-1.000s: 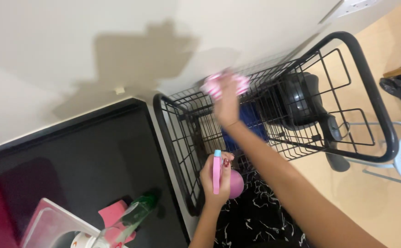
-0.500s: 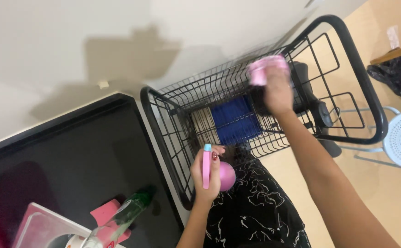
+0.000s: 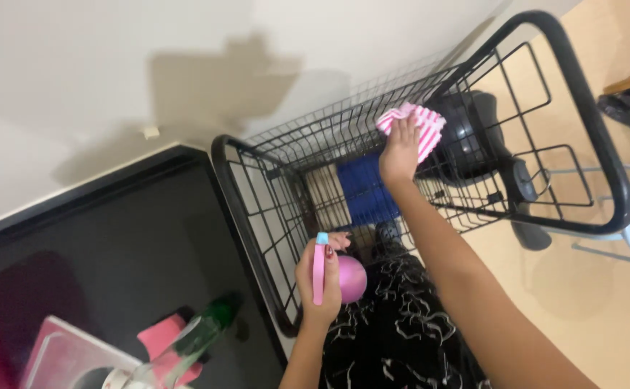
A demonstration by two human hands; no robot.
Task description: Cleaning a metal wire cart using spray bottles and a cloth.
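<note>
The black wire cart (image 3: 430, 144) stands tight between the dark surface (image 3: 113, 252) and the open tan floor (image 3: 589, 302), and your right hand (image 3: 400, 155) holds a pink striped cloth (image 3: 419, 126) on its rim while your left hand (image 3: 320, 277) grips a pink spray bottle (image 3: 349, 279) down by your lap.

Cloth (image 3: 416, 126): pink-white stripes. Ball (image 3: 351, 279): magenta. Slim tube (image 3: 319, 268): pink, light-blue cap. Wire cart (image 3: 430, 144): black. Worktop (image 3: 113, 259): black. Bottle (image 3: 200, 335): green. Skirt (image 3: 401, 331): black, white squiggles.
</note>
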